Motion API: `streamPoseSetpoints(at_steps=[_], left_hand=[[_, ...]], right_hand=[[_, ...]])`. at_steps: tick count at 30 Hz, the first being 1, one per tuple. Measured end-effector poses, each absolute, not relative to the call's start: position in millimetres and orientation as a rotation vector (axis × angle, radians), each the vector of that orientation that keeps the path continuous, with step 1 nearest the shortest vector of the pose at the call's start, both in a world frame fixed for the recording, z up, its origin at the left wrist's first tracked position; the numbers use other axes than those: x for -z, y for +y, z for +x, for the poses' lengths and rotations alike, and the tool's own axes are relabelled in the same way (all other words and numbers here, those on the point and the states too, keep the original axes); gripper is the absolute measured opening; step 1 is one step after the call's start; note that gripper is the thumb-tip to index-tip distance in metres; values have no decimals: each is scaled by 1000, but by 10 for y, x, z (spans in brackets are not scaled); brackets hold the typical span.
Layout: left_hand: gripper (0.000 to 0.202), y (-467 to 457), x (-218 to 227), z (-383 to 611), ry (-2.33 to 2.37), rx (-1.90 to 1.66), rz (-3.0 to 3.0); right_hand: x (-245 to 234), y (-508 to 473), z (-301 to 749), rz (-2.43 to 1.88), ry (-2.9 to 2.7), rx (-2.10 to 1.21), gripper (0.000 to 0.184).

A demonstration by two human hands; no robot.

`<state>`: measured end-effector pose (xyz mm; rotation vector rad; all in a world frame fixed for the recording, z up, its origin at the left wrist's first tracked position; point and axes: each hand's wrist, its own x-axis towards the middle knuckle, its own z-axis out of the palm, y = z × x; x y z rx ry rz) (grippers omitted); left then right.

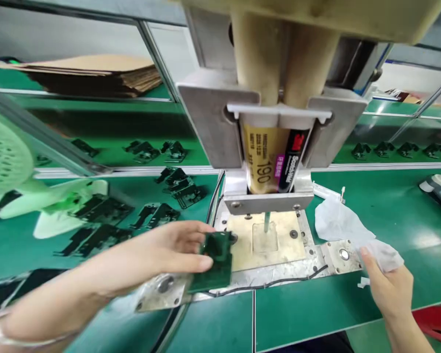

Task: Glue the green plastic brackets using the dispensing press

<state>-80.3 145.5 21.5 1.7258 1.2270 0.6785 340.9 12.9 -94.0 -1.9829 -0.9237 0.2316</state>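
Note:
My left hand [169,252] grips a small dark green part [213,260] by its left edge, just left of the yellowish fixture plate [279,245] of a glue dispenser. A dual cartridge of adhesive [275,159] hangs in the machine's metal bracket, its nozzle [266,220] pointing down at the plate's recess. My right hand [387,287] rests at the fixture's right end, fingers closed on a crumpled white wipe [347,228] beside a round metal button [344,254].
Several black parts [106,220] lie scattered on the green bench at left, near a pale green fan [29,186]. More black parts [384,148] sit on the far belt. Flattened cardboard [95,73] is stacked at the back left. A red object [439,321] sits at the lower right.

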Motion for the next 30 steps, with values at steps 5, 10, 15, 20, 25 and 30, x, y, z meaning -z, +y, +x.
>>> streamPoseSetpoints(at_steps=[5, 10, 15, 20, 25, 30], left_hand=[[37, 1265, -19, -246, 921, -471, 1275], [44, 1462, 26, -3, 897, -418, 1291], [50, 1488, 209, 23, 945, -579, 1699], [68, 1446, 162, -182, 1069, -472, 2248], [60, 1329, 150, -813, 1402, -663, 2355], [43, 983, 305, -1227, 1578, -523, 1727]], right_hand=[[1064, 94, 3238, -1901, -909, -212, 53], [1090, 81, 3255, -1887, -768, -191, 53], [1114, 71, 3266, -1901, -702, -229, 53], [1054, 168, 3227, -1942, -707, -270, 57], [949, 324, 3061, -1922, -739, -419, 64], [910, 378, 2921, -1804, -727, -492, 65]])
